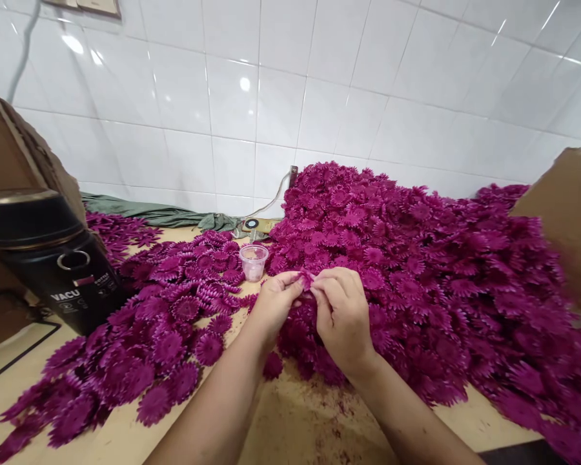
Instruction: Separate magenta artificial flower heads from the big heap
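Observation:
Between my two hands, a small magenta fabric flower (306,280) is pinched at the fingertips. My left hand (277,298) grips its left side between thumb and fingers. From the right, my right hand (341,310) holds the other edge with thumb and forefinger; the fingers hide part of the flower. A big heap of magenta flowers (416,258) rises behind and to the right of my hands. To the left lies a lower, spread-out pile of flowers (167,345). Just beyond my left hand stands a clear plastic cup (254,263) with whitish contents.
A black vacuum bottle (58,258) stands at the left before a cardboard box (24,148). More cardboard (566,219) borders the heap on the right. Green cloth (159,210) lies along the tiled wall (281,84). Dark magenta crumbs dot the tan tabletop (314,426).

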Demonstrator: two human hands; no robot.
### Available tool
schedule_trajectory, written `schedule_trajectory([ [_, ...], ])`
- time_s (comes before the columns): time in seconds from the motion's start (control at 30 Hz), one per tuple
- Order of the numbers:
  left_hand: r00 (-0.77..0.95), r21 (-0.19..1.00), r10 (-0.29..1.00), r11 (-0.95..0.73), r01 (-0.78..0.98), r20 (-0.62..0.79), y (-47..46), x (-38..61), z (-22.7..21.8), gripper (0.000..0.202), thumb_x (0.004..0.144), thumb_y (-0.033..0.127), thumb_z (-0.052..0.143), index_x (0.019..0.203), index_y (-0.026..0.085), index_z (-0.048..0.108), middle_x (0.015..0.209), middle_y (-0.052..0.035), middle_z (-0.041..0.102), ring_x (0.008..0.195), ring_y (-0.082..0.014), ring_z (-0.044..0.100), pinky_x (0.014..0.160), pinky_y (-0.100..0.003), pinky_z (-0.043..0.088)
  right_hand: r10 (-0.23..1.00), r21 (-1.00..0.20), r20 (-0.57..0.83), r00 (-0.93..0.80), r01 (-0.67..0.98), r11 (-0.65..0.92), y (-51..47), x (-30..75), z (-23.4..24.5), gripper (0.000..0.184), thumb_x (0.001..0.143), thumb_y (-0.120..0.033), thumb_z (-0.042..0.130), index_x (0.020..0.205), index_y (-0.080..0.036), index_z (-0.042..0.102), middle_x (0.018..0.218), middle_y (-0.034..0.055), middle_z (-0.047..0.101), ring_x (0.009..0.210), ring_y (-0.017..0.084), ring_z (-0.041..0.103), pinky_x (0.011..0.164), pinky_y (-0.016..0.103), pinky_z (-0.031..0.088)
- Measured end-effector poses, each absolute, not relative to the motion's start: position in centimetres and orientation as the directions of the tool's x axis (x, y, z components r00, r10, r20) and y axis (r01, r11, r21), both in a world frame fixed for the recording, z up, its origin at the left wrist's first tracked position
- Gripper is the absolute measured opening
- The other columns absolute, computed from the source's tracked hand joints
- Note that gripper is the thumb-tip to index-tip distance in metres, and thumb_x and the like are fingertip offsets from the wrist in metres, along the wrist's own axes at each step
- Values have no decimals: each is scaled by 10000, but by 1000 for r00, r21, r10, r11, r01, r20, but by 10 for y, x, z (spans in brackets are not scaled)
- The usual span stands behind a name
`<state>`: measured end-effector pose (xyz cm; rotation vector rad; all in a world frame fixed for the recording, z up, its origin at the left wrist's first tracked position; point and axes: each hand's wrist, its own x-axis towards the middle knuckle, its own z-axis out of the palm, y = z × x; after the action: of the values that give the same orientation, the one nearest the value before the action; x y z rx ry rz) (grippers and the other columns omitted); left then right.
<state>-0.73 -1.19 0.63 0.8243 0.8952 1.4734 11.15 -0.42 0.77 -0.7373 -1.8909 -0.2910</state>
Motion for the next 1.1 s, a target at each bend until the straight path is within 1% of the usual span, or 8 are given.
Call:
schedule_trajectory([
  [0.17,63,881,991,131,-454,-115,-13,-16,5,338,578,480,714,628,163,607,572,20,596,504,-76,541,548,-188,395,331,-99,897,-294,595,797,1,114,12,186,803,-79,449,742,-180,594,855,97,584,863,213,495,782,380,439],
  [0.3,-39,924,999,17,-383,-34,-7,-16,-4,372,504,461,758,562,142,577,458,62,489,415,-40,398,452,-163,309,310,-71,884,-348,556,828,-7,115,9,181,800,-65,469,774,-187,600,870,76,625,885,204,507,818,381,442],
  [0.4,-84,934,996,-44,-353,15,-10,-16,0,393,509,489,740,545,144,554,453,66,472,434,-46,383,447,-164,302,232,1,889,-394,508,861,-18,114,8,192,804,-58,463,807,-207,584,862,40,642,895,196,530,808,368,452],
  [0.5,4,966,1000,-7,-257,8,-21,-16,11,405,550,526,699,598,143,575,529,48,518,518,-69,456,513,-177,368,162,42,922,-353,505,862,-21,115,11,171,806,-69,474,792,-205,577,871,46,633,909,203,532,804,376,460],
  [0.6,136,987,990,64,-149,-43,-30,-14,18,434,568,572,659,627,150,578,551,44,519,532,-78,463,534,-196,378,185,3,941,-284,554,833,-17,120,14,153,797,-66,488,763,-184,579,893,83,609,915,213,514,804,392,463],
  [0.7,187,993,982,-14,-115,35,-32,-12,20,407,551,536,684,594,146,576,537,49,495,525,-74,421,541,-196,340,193,1,938,-287,561,828,-15,127,15,149,790,-61,493,757,-182,574,885,87,593,898,210,507,788,392,467],
  [0.9,-71,977,977,-195,82,201,-24,-2,24,197,672,287,585,528,154,562,517,46,484,528,-96,403,563,-222,321,154,14,950,-271,531,847,-19,131,9,148,784,-37,480,759,-174,532,773,71,594,808,188,530,748,375,479],
  [1.1,-273,957,924,-223,187,269,-3,10,30,223,692,173,526,473,174,561,503,20,546,539,-131,472,610,-249,360,202,-59,954,-220,524,850,-17,129,4,173,785,-21,441,751,-179,501,757,74,593,774,180,545,711,356,491],
])
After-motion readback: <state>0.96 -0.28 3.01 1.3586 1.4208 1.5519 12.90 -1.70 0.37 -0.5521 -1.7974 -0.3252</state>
